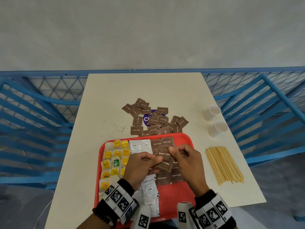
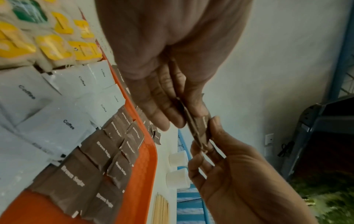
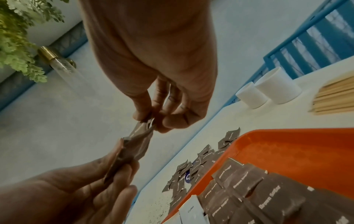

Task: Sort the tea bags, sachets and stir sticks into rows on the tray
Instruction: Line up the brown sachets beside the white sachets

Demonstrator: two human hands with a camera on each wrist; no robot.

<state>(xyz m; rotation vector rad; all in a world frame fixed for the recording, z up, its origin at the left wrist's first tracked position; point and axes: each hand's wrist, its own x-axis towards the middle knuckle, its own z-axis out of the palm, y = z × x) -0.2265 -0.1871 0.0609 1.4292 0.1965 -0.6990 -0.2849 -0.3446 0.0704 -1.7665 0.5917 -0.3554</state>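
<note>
left hand: the left hand (image 1: 142, 166) pinches a small stack of brown sugar sachets (image 1: 165, 164) between thumb and fingers, held above the tray; in the left wrist view the same hand (image 2: 168, 78) shows the stack edge-on
right hand: the right hand (image 1: 186, 160) pinches the far end of the same stack, thumb and fingertips closed on it; both hands hold it clear of the tray
tray: the red tray (image 1: 179, 194) lies at the near edge of the tabletop (image 1: 105, 100); its bare red floor shows at the near right corner
rows on tray: tea bags (image 1: 115, 156) along the left side, white coffee sachets (image 1: 140, 146) in the middle, brown sugar sachets right of them, each row touching the next
loose pile: more brown sachets (image 1: 145, 111) lie scattered just beyond the tray's far rim, some touching it
stir sticks: a fanned bundle of stir sticks (image 1: 222, 164) lies on the tabletop right of the tray, apart from it, near the right edge
cups: 2 white cups (image 1: 212, 112) stand close to the right edge
open room: bare tabletop at the far end and along the left side
</note>
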